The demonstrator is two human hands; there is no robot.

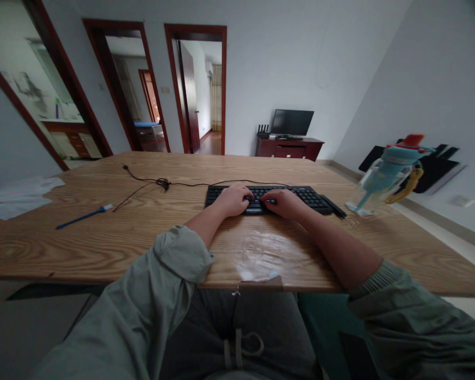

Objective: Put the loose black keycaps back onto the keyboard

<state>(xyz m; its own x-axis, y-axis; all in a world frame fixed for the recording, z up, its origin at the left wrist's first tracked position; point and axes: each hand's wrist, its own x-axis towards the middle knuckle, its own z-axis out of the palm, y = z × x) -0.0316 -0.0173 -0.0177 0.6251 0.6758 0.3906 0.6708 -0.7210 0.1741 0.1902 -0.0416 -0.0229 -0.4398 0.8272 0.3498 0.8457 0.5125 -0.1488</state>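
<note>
A black keyboard [309, 198] lies on the wooden table in front of me. My left hand [233, 201] rests over its left-middle keys, palm down, fingers bent forward onto the keys. Beside it, my right hand [284, 203] lies over the middle keys, its fingertips pointing left toward the other hand. A narrow gap separates the two hands, and neither shows anything held. Both hands cover part of the keys and the front edge. The keyboard's black cable [186, 184] runs left to a tied bundle.
On the left are a blue stick with a white tip [85, 216] and a white cloth [21, 195]. Thin black sticks [334, 206] lie by the keyboard's right end. A clear bottle with a blue lid [388, 179] stands at the right. The wooden table [114, 253] has its near edge before my lap.
</note>
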